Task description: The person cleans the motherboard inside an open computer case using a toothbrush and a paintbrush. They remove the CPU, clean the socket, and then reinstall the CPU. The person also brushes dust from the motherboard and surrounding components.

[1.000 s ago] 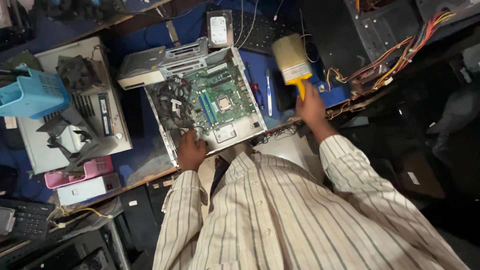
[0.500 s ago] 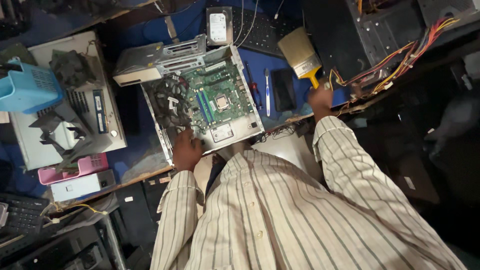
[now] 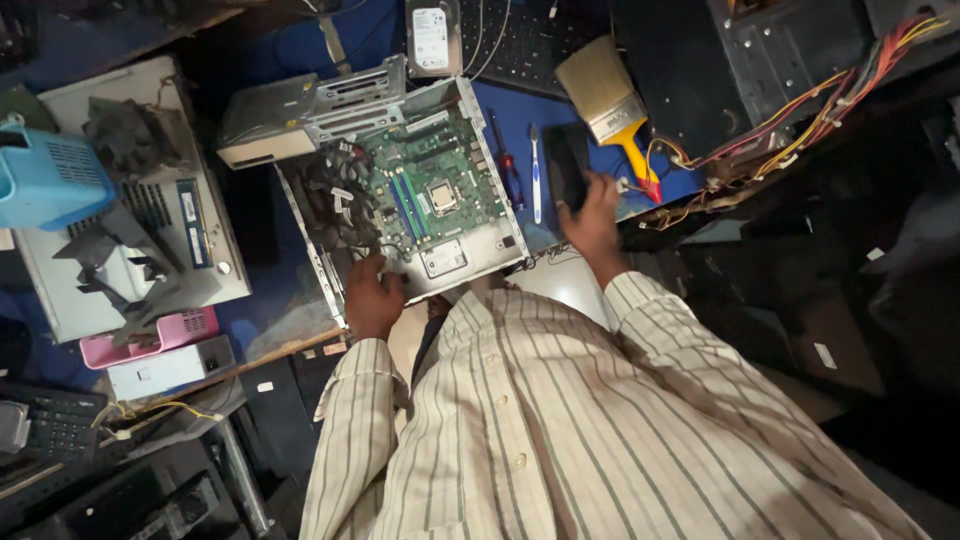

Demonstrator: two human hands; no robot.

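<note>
An open computer case [image 3: 400,200] lies flat on the blue table [image 3: 520,110], its green circuit board [image 3: 435,190] facing up with a tangle of dark cables [image 3: 335,195] at its left side. The person's left hand [image 3: 372,295] rests on the near edge of the case, fingers curled over the metal rim in a loose grip. The right hand [image 3: 592,215] sits to the right of the case, closed around a dark flat phone [image 3: 566,165]. Just beyond it a wide paintbrush [image 3: 612,105] with a yellow handle lies on the table, released and apart from the fingers. Between case and phone lie a red screwdriver [image 3: 507,165] and a toothbrush [image 3: 535,170]. A hard drive [image 3: 432,35] sits above the case beside a keyboard [image 3: 515,45]. Far left stand a blue basket [image 3: 45,175] and a pale second case [image 3: 130,220]; a black tower [image 3: 740,70] with coloured wires is on the right
</note>
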